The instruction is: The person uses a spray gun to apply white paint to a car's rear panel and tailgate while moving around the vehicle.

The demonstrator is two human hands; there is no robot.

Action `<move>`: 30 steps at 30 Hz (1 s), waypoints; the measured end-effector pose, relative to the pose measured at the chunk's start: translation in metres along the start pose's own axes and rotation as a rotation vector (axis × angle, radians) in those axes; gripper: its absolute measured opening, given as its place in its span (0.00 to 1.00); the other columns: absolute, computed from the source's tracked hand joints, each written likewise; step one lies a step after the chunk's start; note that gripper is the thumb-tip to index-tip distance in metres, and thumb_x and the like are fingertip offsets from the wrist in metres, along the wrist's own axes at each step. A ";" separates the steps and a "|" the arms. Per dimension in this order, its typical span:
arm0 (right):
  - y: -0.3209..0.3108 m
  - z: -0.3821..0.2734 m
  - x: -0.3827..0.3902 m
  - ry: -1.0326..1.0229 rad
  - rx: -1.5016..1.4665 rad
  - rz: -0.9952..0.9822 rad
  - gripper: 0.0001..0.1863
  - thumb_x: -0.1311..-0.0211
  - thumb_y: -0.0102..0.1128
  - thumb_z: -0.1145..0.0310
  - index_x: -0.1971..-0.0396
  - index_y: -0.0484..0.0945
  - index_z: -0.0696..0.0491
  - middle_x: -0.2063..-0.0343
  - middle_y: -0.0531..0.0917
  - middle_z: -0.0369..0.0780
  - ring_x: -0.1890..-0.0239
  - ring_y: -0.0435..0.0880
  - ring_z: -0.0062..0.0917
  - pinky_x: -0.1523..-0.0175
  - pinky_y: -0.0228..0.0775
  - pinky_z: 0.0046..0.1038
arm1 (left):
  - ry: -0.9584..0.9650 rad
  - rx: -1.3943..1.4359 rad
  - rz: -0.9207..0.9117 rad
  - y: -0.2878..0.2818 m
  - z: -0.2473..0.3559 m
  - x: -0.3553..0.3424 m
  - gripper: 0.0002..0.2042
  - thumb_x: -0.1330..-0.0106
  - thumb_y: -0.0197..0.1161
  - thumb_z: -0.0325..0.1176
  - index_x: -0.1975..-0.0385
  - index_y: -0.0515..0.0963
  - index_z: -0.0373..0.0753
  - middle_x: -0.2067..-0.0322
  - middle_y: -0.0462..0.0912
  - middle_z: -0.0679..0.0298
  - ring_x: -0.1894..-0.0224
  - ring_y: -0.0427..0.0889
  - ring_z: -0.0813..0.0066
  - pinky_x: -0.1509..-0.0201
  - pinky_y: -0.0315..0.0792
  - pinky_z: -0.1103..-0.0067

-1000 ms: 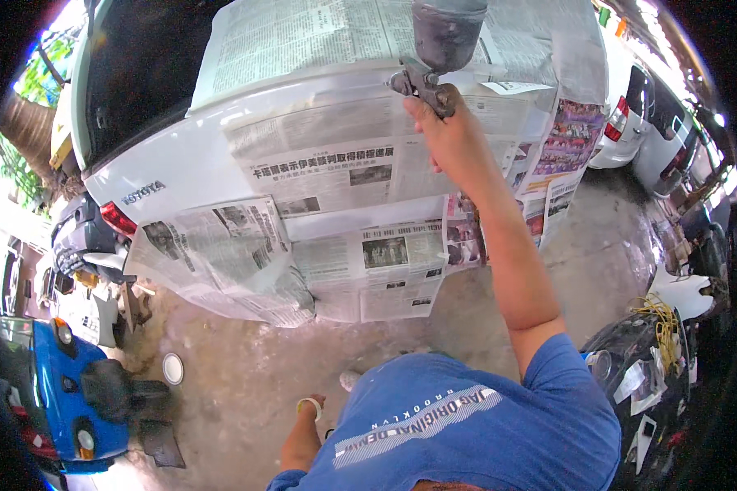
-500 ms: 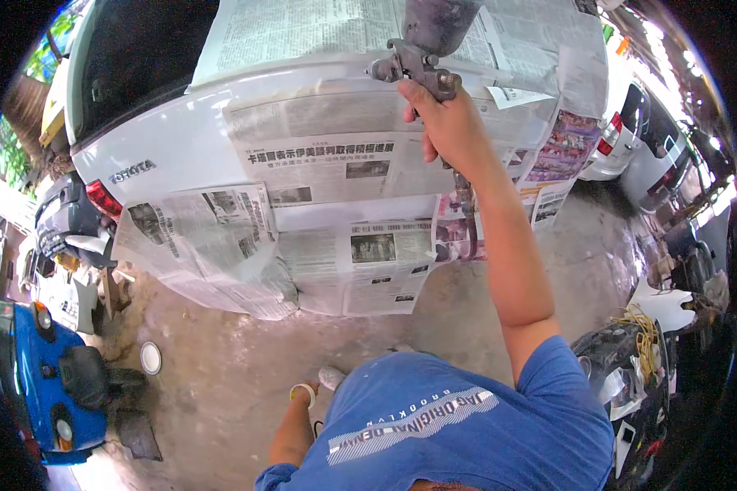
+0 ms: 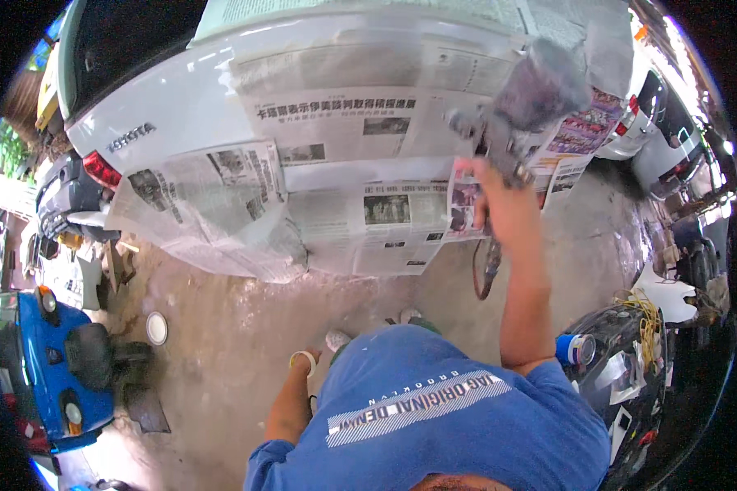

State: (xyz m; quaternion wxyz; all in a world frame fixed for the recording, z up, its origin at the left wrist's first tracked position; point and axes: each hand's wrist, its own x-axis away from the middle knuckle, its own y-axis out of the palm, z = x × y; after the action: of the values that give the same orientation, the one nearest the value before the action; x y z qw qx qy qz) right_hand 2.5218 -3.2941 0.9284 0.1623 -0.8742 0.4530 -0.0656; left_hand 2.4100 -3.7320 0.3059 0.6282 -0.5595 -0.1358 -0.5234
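Note:
My right hand (image 3: 506,214) is wrapped round the handle of a spray gun (image 3: 499,147), which is blurred. A dark cup (image 3: 540,86) sits on top of the gun, and a hose (image 3: 486,274) hangs below the hand. The gun is held in front of a white vehicle (image 3: 180,110), its nozzle pointing left. Sheets of newspaper (image 3: 327,119) mask much of the vehicle's panel and bumper. A red tail light (image 3: 101,170) shows at its left corner. My left hand (image 3: 309,357) hangs low beside my body, a pale band at its wrist; its fingers cannot be made out.
A blue machine with round lamps (image 3: 74,360) stands at the left, near a white disc (image 3: 156,328) on the concrete floor. At the right are a blue tin (image 3: 577,349), papers and yellow cords (image 3: 651,323) on a dark surface. Another vehicle (image 3: 643,131) stands at the far right.
My right hand has brought the spray gun down and to the right, away from the upper edge of the panel. The view has shifted slightly, and the blue tin has come into sight.

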 end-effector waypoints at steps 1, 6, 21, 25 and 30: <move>0.012 0.017 0.013 0.062 -0.009 -0.005 0.21 0.31 0.59 0.48 0.60 0.88 0.51 0.85 0.76 0.32 0.86 0.70 0.15 0.78 0.62 0.24 | 0.010 -0.168 -0.068 -0.004 -0.007 0.002 0.22 0.25 0.46 0.45 0.45 0.78 0.36 0.43 0.80 0.47 0.40 0.78 0.47 0.37 0.71 0.57; 0.090 0.162 0.035 0.277 -0.106 -0.052 0.25 0.35 0.67 0.53 0.45 0.78 0.53 0.69 0.81 0.36 0.75 0.77 0.19 0.69 0.71 0.26 | 0.346 -0.532 -0.162 -0.030 -0.008 0.020 0.17 0.25 0.45 0.37 0.47 0.77 0.38 0.42 0.77 0.46 0.40 0.77 0.45 0.39 0.74 0.57; 0.218 0.315 -0.029 -0.038 0.060 0.044 0.32 0.32 0.62 0.49 0.39 0.70 0.58 0.63 0.81 0.48 0.64 0.77 0.38 0.58 0.69 0.37 | -0.027 0.107 -0.059 0.049 -0.114 0.063 0.21 0.25 0.53 0.45 0.46 0.77 0.34 0.44 0.80 0.46 0.38 0.76 0.47 0.33 0.69 0.64; 0.220 0.325 -0.040 0.062 0.125 0.059 0.40 0.35 0.61 0.42 0.35 0.68 0.59 0.51 0.82 0.60 0.45 0.79 0.56 0.42 0.71 0.45 | -0.191 0.309 -0.018 0.042 -0.105 0.082 0.21 0.26 0.53 0.45 0.47 0.77 0.33 0.45 0.81 0.46 0.38 0.76 0.49 0.33 0.68 0.64; 0.246 0.331 -0.040 -0.062 0.206 0.138 0.35 0.35 0.65 0.48 0.40 0.70 0.60 0.57 0.84 0.56 0.53 0.83 0.48 0.47 0.73 0.40 | -0.209 0.439 0.070 0.020 -0.075 0.107 0.20 0.27 0.54 0.44 0.47 0.77 0.33 0.45 0.81 0.47 0.41 0.78 0.49 0.35 0.69 0.64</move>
State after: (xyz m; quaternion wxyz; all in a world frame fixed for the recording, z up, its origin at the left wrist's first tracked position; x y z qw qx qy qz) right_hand 2.3955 -3.3197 0.5347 0.2694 -0.8211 0.4978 -0.0737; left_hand 2.4397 -3.8528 0.3499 0.7352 -0.4649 -0.2909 -0.3985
